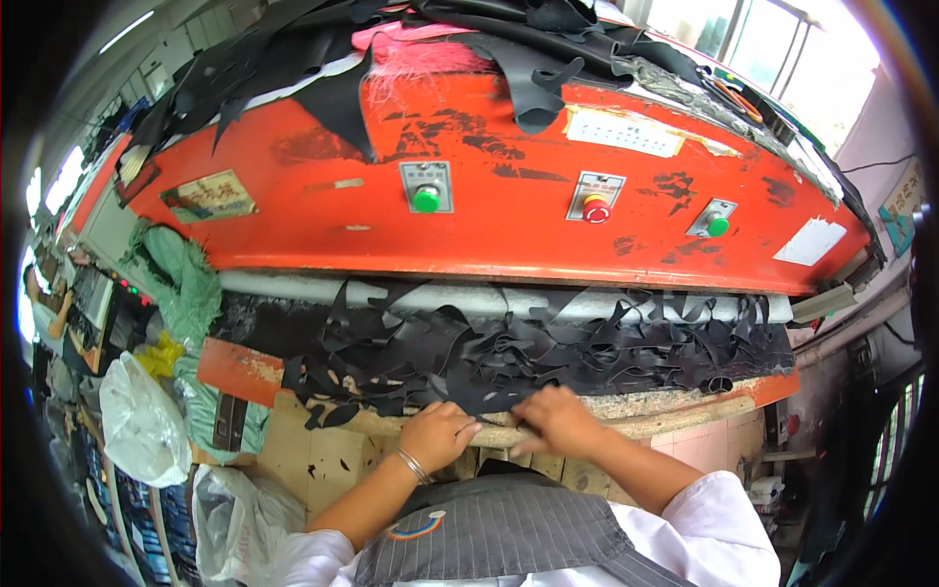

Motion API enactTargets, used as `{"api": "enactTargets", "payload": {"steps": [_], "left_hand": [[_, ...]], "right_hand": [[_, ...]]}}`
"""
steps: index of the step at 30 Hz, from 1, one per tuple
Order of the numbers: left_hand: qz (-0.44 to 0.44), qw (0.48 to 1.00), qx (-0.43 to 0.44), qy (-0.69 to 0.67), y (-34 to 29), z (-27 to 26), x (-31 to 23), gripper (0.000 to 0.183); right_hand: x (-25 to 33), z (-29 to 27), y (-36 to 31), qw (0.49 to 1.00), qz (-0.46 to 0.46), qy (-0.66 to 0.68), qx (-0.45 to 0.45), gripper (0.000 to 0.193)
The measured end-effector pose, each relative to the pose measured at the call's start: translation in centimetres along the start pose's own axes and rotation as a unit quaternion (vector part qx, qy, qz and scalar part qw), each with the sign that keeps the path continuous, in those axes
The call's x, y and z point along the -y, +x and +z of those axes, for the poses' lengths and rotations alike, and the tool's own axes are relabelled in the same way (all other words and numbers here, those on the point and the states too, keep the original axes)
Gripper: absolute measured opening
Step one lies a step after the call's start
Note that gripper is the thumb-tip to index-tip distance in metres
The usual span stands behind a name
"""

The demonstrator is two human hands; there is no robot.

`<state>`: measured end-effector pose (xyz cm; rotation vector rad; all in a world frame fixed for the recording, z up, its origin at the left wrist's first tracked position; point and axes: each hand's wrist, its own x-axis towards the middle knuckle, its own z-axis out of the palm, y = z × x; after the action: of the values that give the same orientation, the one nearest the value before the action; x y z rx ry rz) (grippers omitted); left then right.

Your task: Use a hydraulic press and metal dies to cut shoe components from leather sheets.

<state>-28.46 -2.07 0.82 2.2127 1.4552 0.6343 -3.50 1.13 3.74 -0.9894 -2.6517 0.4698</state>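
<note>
My left hand rests at the front edge of the machine bed, fingers curled over the tan rounded bar. A metal bangle circles that wrist. Close by on the right, my right hand is bent at the same edge, its fingertips against the border of the black leather. Both hands look closed, but what lies under the fingers is hidden. Beyond them, a tangle of cut black leather scraps covers the bed, some strips curling upward and some hanging over the front.
A pale roller runs behind the scraps, below the red machine front. That front carries two green buttons and a red knob. More black hides drape over its top. Plastic bags stand at the left.
</note>
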Motion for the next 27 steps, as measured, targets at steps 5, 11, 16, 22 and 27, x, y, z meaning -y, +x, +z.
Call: {"api": "enactTargets", "payload": {"steps": [5, 11, 16, 22, 27], "left_hand": [[-0.007, 0.994, -0.107, 0.027, -1.1, 2.1, -0.8, 0.016], [-0.006, 0.990, -0.140, 0.031, -0.2, 2.1, -0.6, 0.012], [0.004, 0.999, -0.053, 0.008, 0.5, 0.7, 0.1, 0.016], [-0.038, 0.991, 0.112, -0.065, 2.3, -1.8, 2.1, 0.025], [-0.049, 0.973, 0.069, -0.215, -0.3, -1.6, 3.5, 0.019]], "right_hand": [[2.5, 3.9, -0.7, 0.996, 0.025, -0.080, -0.008, 0.041], [1.9, 2.7, 0.1, 0.996, 0.043, -0.074, 0.018, 0.036], [-0.3, -2.4, 3.9, 0.964, 0.145, 0.104, 0.200, 0.045], [-11.5, -4.4, 17.5, 0.944, 0.277, -0.115, -0.137, 0.086], [-13.0, -0.9, 22.5, 0.939, 0.306, -0.146, -0.065, 0.090]]}}
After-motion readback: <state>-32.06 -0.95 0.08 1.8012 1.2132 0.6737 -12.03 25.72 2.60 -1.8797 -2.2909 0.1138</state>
